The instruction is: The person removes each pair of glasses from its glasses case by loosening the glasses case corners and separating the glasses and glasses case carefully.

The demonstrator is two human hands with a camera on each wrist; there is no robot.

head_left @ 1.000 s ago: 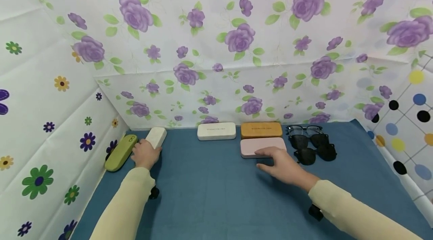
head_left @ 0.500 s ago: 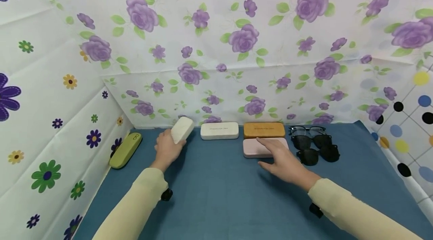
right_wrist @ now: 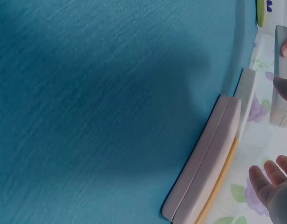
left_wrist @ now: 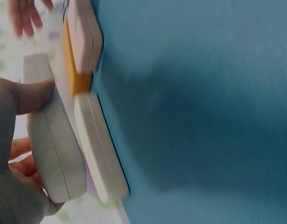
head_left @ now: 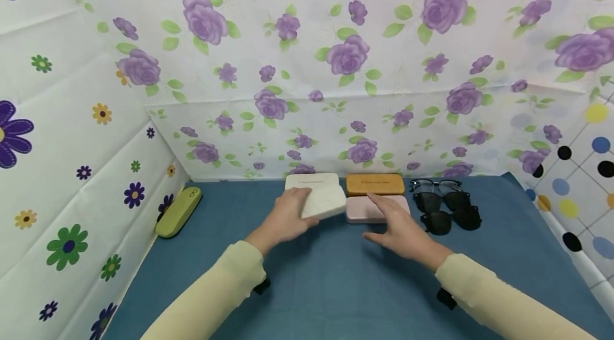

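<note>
My left hand (head_left: 284,218) grips a white glasses case (head_left: 326,202) with the thumb on one side. In the left wrist view this case (left_wrist: 55,149) is held apart from a second white glasses case (left_wrist: 100,149). That second white case (head_left: 312,179), with small lettering, stands against the back wall and is partly covered in the head view. My right hand (head_left: 402,232) hovers by a pink glasses case (head_left: 357,210), fingers spread and holding nothing. Behind the pink case lies a mustard-orange glasses case (head_left: 375,184).
On the right lie clear glasses (head_left: 435,186) and two pairs of dark sunglasses (head_left: 438,221), close together. A green glasses case (head_left: 178,213) rests at the left edge of the blue cloth (head_left: 326,297). Patterned sheets (head_left: 307,63) wall the back and sides.
My left hand has lifted the white case from beside the green case and carried it right, in front of the lettered white case. My right hand has stayed nearly still.
</note>
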